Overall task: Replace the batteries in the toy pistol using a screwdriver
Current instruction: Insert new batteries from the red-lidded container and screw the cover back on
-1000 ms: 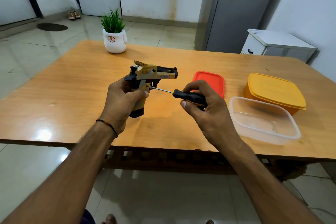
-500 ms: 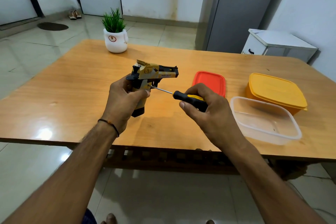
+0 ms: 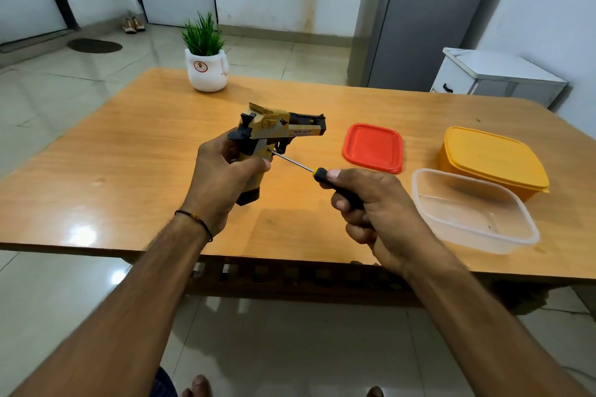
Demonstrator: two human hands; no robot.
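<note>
My left hand (image 3: 221, 184) grips the handle of a tan and black toy pistol (image 3: 277, 130), held upright above the wooden table (image 3: 129, 155) with the barrel pointing right. My right hand (image 3: 374, 206) is closed around the black handle of a screwdriver (image 3: 298, 165). Its thin metal shaft runs up and left, and the tip rests against the pistol's grip just below the trigger. Most of the screwdriver handle is hidden inside my fist.
A red lid (image 3: 374, 147) lies right of the pistol. A clear plastic tub (image 3: 471, 209) stands open near the front right edge, with a closed yellow box (image 3: 493, 161) behind it. A white potted plant (image 3: 206, 64) sits at the back of the table.
My right hand has rolled on the screwdriver handle and dropped a little, so less of the handle shows. The pistol and my left hand have stayed nearly in place.
</note>
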